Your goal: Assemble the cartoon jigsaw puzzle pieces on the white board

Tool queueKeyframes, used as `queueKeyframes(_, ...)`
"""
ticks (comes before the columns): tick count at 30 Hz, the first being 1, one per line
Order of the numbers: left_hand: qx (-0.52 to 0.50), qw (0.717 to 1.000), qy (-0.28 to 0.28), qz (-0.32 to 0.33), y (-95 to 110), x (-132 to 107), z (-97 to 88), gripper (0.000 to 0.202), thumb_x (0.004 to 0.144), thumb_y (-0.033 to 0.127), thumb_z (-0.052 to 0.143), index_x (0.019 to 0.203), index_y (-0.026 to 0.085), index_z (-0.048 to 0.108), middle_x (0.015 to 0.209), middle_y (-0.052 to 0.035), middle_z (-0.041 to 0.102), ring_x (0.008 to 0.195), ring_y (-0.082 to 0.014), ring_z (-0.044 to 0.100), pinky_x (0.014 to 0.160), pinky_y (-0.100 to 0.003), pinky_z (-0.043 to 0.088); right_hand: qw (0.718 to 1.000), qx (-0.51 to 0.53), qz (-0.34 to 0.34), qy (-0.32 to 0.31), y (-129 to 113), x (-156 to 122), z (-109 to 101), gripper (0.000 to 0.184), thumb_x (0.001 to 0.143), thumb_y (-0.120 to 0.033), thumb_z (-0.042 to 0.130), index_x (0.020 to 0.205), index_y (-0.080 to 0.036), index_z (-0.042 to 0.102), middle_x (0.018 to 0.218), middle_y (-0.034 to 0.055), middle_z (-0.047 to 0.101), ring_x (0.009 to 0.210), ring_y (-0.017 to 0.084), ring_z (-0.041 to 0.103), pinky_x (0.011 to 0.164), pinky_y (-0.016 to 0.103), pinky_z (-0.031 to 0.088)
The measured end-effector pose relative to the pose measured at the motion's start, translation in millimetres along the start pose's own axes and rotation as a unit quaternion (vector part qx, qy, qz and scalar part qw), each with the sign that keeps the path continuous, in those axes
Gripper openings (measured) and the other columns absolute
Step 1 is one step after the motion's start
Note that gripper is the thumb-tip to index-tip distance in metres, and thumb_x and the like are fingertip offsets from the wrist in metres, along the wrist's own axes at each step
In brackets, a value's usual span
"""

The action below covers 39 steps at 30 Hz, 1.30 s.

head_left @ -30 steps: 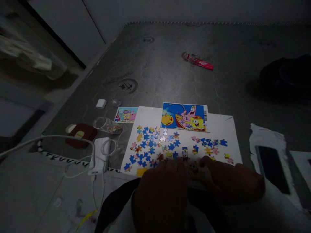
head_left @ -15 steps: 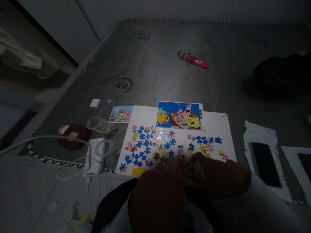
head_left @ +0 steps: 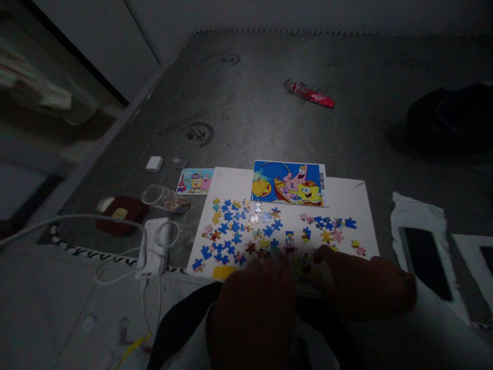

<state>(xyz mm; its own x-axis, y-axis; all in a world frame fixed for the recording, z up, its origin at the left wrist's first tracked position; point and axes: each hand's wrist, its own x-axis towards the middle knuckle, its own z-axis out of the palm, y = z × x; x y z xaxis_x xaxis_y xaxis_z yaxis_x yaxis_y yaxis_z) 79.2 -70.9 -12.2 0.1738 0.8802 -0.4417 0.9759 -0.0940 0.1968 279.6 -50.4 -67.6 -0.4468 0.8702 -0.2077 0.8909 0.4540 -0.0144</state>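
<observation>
A white board (head_left: pixel 346 198) carries many loose jigsaw pieces (head_left: pixel 227 226), mostly blue, with yellow and pink ones among them. My left hand (head_left: pixel 254 308) lies over the board's near edge, fingers stretched forward and fingertips at the lower pieces; its thumb is hidden. To its right, a small joined section of yellow jigsaw pieces (head_left: pixel 304 267) shows a cartoon face. My right hand (head_left: pixel 358 282) is beside that section, index finger and thumb apart at its right side. A blue and pink piece pair (head_left: pixel 289 240) lies just above. Dim light blurs the finger contacts.
A cartoon picture card (head_left: pixel 288 182) lies on the board's upper part, a smaller card (head_left: pixel 195 181) left of it. Further left are a clear jar (head_left: pixel 165 199), a white power strip (head_left: pixel 154 246) with cables and a brown case (head_left: pixel 121 216). A phone (head_left: pixel 425 262) lies right.
The whole view has shifted slightly, so the board and things appear a little further right. My right hand has moved slightly rightward in the picture; both hands keep nearly the same pose.
</observation>
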Motion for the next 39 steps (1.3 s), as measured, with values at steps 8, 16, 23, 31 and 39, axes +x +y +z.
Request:
queueKeyframes(8,0.003,1.000,0.011,0.003,1.1,-2.8,-5.0,0.036,0.108,0.008,0.070,0.139,0.021,0.082,0.105,-0.0126,0.087,0.095,-0.0258,0.086,0.079,-0.033,0.070,1.000,-0.023,0.015,-0.002,-3.0,2.8,-10.9,0.023,0.098,-0.025,0.061,0.119,-0.027,0.069,0.093,0.0029,0.088,0.075,0.031,0.085,0.067,0.043,0.055)
queueKeyframes(16,0.003,1.000,0.007,0.009,0.0,-3.0,-6.9,0.038,0.110,0.011,0.067,0.145,0.021,0.080,0.105,-0.0140,0.086,0.097,-0.0256,0.086,0.077,-0.031,0.068,0.988,0.080,0.063,-0.118,21.8,8.2,-25.4,0.019,0.103,-0.032,0.062,0.121,-0.031,0.067,0.097,0.0034,0.087,0.057,0.020,0.073,0.056,0.033,0.040)
queueKeyframes(23,0.008,1.000,0.000,0.017,-1.8,-3.4,-9.1,0.041,0.109,0.010,0.068,0.146,0.022,0.080,0.108,-0.0123,0.086,0.097,-0.0262,0.087,0.076,-0.032,0.069,0.981,0.125,0.078,-0.127,36.9,7.0,-25.0,0.017,0.107,-0.041,0.061,0.120,-0.032,0.066,0.093,0.0026,0.085,0.062,0.023,0.076,0.060,0.034,0.047)
queueKeyframes(31,0.015,1.000,0.004,0.022,-0.3,-0.9,-5.6,0.038,0.106,0.008,0.071,0.139,0.023,0.082,0.106,-0.0117,0.086,0.095,-0.0267,0.086,0.076,-0.032,0.068,0.962,0.190,0.071,-0.180,63.4,14.3,-26.1,0.028,0.108,-0.051,0.059,0.125,-0.031,0.067,0.082,0.0024,0.081,0.065,0.025,0.078,0.058,0.032,0.051)
queueKeyframes(39,0.021,0.999,0.007,0.037,-1.7,0.5,0.9,0.046,0.108,0.009,0.069,0.151,0.021,0.077,0.111,-0.0139,0.086,0.097,-0.0269,0.086,0.078,-0.033,0.069,0.980,0.174,0.081,-0.058,71.4,-5.5,-25.4,0.020,0.109,-0.044,0.061,0.121,-0.030,0.067,0.074,0.0009,0.077,0.051,0.021,0.067,0.052,0.030,0.045)
